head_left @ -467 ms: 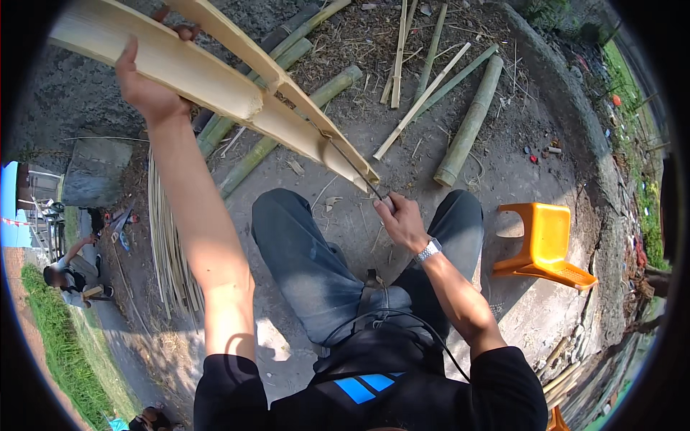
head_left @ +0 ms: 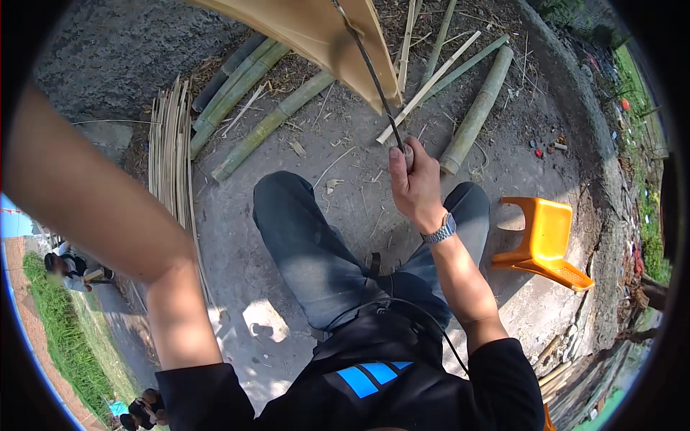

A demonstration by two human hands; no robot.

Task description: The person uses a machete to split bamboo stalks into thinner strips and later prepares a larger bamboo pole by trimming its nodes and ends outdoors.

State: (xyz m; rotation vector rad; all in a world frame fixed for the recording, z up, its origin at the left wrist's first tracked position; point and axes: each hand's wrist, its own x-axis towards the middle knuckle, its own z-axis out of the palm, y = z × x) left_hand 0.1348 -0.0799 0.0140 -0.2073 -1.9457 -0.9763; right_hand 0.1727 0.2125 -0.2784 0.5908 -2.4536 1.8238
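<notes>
A split length of pale bamboo (head_left: 309, 27), its hollow inner side showing, reaches down from the top edge and ends in front of my knees. In my right hand (head_left: 417, 188) is the short wooden handle of a long, thin dark-bladed knife (head_left: 374, 77), the fingers wrapped round it. The blade runs up from my fist, across the bamboo's lower end and along its right part. How deep it sits in the bamboo I cannot tell. My left forearm stretches to the upper left, and the hand itself lies outside the picture.
Green bamboo poles (head_left: 277, 118) lie ahead on the left, beside a bundle of thin strips (head_left: 169, 154). Another pole (head_left: 480, 108) and loose slats lie to the right. An orange plastic stool (head_left: 550, 233) is right of my knee. Other people (head_left: 72, 269) are at the far left.
My left hand has gone out of view at the upper left. The bamboo has swung upward and right; my right hand with the knife has moved up and slightly right, the blade standing steeper.
</notes>
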